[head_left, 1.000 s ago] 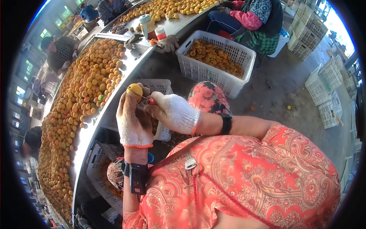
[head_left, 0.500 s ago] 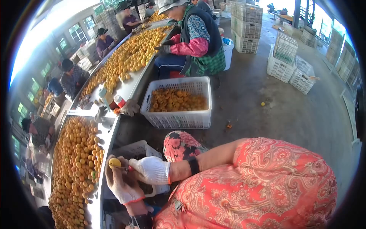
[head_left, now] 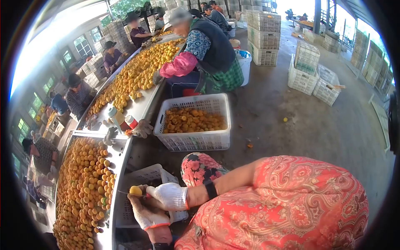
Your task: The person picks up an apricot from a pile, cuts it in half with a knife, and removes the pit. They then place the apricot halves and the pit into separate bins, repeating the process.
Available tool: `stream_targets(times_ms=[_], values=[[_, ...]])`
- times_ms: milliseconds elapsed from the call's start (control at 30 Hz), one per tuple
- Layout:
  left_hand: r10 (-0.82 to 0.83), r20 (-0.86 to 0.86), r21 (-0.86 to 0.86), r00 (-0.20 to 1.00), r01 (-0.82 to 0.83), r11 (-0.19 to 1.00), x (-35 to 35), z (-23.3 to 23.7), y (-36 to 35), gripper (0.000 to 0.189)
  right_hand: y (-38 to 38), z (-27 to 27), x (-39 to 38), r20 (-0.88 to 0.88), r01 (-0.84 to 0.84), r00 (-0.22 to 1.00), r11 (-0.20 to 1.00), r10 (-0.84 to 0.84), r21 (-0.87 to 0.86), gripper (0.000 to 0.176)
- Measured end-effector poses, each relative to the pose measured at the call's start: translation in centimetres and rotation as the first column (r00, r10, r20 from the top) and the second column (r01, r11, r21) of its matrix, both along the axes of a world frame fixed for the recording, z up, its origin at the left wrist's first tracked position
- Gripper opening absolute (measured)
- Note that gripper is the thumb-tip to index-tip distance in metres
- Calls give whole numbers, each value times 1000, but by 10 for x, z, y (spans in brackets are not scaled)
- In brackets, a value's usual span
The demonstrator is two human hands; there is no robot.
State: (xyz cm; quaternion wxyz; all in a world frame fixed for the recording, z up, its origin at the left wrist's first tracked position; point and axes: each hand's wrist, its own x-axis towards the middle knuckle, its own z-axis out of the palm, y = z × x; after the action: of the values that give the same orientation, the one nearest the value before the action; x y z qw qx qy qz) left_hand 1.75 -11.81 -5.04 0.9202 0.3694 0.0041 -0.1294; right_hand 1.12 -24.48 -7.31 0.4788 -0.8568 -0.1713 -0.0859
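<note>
A yellow-orange fruit [head_left: 135, 191] is held at the fingertips of my left hand [head_left: 148, 213], in a stained white glove. My right hand [head_left: 170, 196], in a cleaner white glove, is closed round a small knife [head_left: 124, 192], whose thin blade shows beside the fruit. Both hands are close together over a white plastic crate [head_left: 155, 173]. To their left, many orange fruits [head_left: 81, 183] cover the metal table [head_left: 121, 166].
A crate [head_left: 192, 143] of halved fruit stands ahead on the floor. Beyond it a co-worker [head_left: 208, 50] sits at the long table. Gloves [head_left: 142, 128], a red can [head_left: 131, 121] and a bottle [head_left: 114, 114] lie on the table's near part. Stacked crates [head_left: 264, 37] stand farther back.
My hands have moved slightly right and down with the fruit, and the blade now shows left of it. The co-worker has leaned forward and the view has shifted.
</note>
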Motion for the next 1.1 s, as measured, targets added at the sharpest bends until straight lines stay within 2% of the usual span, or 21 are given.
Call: stream_targets(times_ms=[100,200,300,433,567,733,800,933,1000,1033,1100], values=[[48,26,-34,998,-48,998,5,-9,5,40,-1,5,-2,-34,3,999,997,-1,73,29],[110,57,55,992,-113,992,10,-18,17,38,-3,-2,4,-34,-6,999,999,7,42,28],[131,44,47,990,-133,990,10,-17,17,36,0,-5,5,-65,-3,998,999,7,49,25],[113,23,22,993,-114,993,18,-22,22,36,-2,0,6,-75,-19,997,998,23,57,24],[99,114,36,989,-103,994,21,-22,21,35,0,-10,11,-76,-20,997,1000,21,18,24],[91,133,75,987,-102,992,19,-18,24,33,-2,-5,11,-70,-44,996,991,53,129,26],[154,172,128,973,-177,976,22,-26,31,35,-3,1,10,-50,-46,997,987,55,155,27],[247,172,191,954,-279,941,6,-5,22,36,-6,15,5,1,-55,998,977,56,208,28],[96,196,234,976,-142,962,-2,-1,28,36,-8,16,2,10,-88,996,973,88,214,25],[169,192,204,967,-208,957,-7,8,20,32,-12,25,-3,38,-106,994,972,100,209,23],[178,151,204,972,-207,957,-16,20,21,32,-14,28,-9,45,-102,994,982,96,157,21]])
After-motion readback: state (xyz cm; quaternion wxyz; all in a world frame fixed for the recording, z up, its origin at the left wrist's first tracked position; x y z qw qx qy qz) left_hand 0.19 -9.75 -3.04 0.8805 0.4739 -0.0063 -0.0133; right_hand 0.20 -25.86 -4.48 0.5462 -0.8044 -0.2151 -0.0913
